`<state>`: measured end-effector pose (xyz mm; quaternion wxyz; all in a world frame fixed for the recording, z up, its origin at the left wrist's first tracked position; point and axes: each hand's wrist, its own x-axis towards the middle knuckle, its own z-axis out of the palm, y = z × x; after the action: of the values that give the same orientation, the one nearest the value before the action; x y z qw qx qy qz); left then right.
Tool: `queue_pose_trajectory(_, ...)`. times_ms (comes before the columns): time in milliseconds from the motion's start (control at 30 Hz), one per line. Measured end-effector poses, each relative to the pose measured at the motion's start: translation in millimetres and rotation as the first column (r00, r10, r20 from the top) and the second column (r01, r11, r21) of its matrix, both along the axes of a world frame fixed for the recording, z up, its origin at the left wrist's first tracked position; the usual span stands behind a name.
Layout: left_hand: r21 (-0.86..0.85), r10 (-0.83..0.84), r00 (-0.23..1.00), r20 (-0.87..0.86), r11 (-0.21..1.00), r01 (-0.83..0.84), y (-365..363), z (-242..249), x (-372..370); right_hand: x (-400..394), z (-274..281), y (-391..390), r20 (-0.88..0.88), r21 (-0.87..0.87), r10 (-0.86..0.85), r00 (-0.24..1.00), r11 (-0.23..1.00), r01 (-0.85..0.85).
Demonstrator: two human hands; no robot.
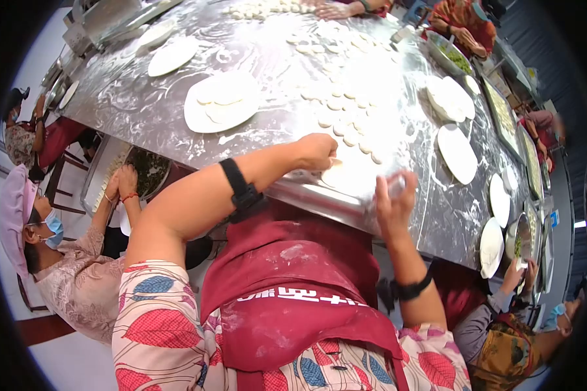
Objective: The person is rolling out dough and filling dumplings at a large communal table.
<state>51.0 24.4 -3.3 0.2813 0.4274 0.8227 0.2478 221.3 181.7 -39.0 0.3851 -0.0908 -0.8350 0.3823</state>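
Note:
My left hand [316, 152] is closed at the table's near edge, its fingers pinching the rim of a flat round dough wrapper [334, 176]. To its right, my right hand [396, 203] is held up over the edge with fingers apart, slightly blurred, and I see nothing in it. Just beyond my left hand lie several small flattened dough pieces [350, 139] on the floured metal table [277, 124]. Left of them, a white plate [193, 107] carries several rolled dough wrappers [220, 104].
More white plates stand at the right, one an oval plate [457, 154]. A bowl of green filling [455, 60] is at the far right. Co-workers sit close on both sides, one in a pink cap [18, 218]. Another person's hand [336, 9] works across the table.

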Motion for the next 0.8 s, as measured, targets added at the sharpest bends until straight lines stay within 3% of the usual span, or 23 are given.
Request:
queue_pose_trajectory(33,0.014,0.041,0.997,0.065,0.999,-0.042,-4.1,-2.8,-0.9,9.4,2.7,-9.7,0.016,-0.173,0.011,1.000,0.985,-0.008)
queue_pose_trajectory(67,0.001,0.056,0.981,0.185,0.998,-0.057,-6.4,-7.8,-0.9,1.5,2.2,-7.0,0.006,-0.124,-0.014,1.000,0.992,0.015)
queue_pose_trajectory(133,-0.022,-0.002,1.000,0.024,1.000,0.002,-3.2,-1.0,3.3,-33.3,4.0,6.0,0.001,0.044,-0.092,0.996,0.995,0.092)
queue_pose_trajectory(200,-0.023,-0.001,0.985,-0.171,1.000,-0.003,10.6,-5.5,-2.7,-69.5,23.6,5.5,0.004,0.091,-0.135,0.991,0.987,0.134)
queue_pose_trajectory(300,-0.004,-0.008,1.000,-0.029,1.000,0.008,20.5,-5.3,-5.0,-67.8,27.4,6.6,-0.034,0.181,-0.102,0.994,0.978,0.107)
queue_pose_trajectory(367,0.027,-0.062,0.995,-0.075,0.998,0.064,12.5,-8.3,-3.0,-31.8,19.0,2.6,-0.039,0.159,-0.077,0.996,0.984,0.082)
queue_pose_trajectory(433,0.015,-0.043,0.995,-0.094,0.999,0.044,6.5,-10.3,-2.9,5.1,4.3,-7.6,-0.007,-0.022,-0.007,1.000,1.000,0.007)
queue_pose_trajectory(500,0.048,-0.036,0.999,0.026,0.998,0.034,0.0,-10.1,-0.6,7.4,3.6,-9.0,-0.016,-0.033,-0.012,1.000,0.999,0.011)
queue_pose_trajectory(600,0.037,-0.036,0.999,-0.011,0.999,0.036,4.2,0.8,6.3,-47.3,21.3,0.0,-0.001,0.011,-0.087,0.996,0.996,0.087)
queue_pose_trajectory(633,0.024,-0.018,0.999,-0.041,1.000,0.019,10.6,-2.0,3.3,-66.6,17.7,9.9,-0.012,0.155,-0.120,0.993,0.981,0.120)
queue_pose_trajectory(667,0.017,0.003,0.998,-0.068,1.000,-0.002,18.7,-9.9,-3.8,-74.4,25.0,8.8,0.029,0.124,-0.119,0.992,0.986,0.115)
queue_pose_trajectory(700,0.014,0.030,0.995,-0.092,0.999,-0.029,22.6,-7.0,-4.9,-78.6,32.0,6.1,0.071,0.097,-0.112,0.991,0.990,0.105)
queue_pose_trajectory(733,0.021,0.042,0.999,-0.016,0.999,-0.042,23.4,-6.9,-3.7,-75.2,25.8,9.2,-0.009,0.180,-0.110,0.994,0.977,0.110)
queue_pose_trajectory(800,-0.001,-0.067,0.994,-0.081,0.998,0.067,20.1,-6.5,-3.1,-43.4,23.8,4.5,0.011,0.185,-0.096,0.995,0.978,0.092)
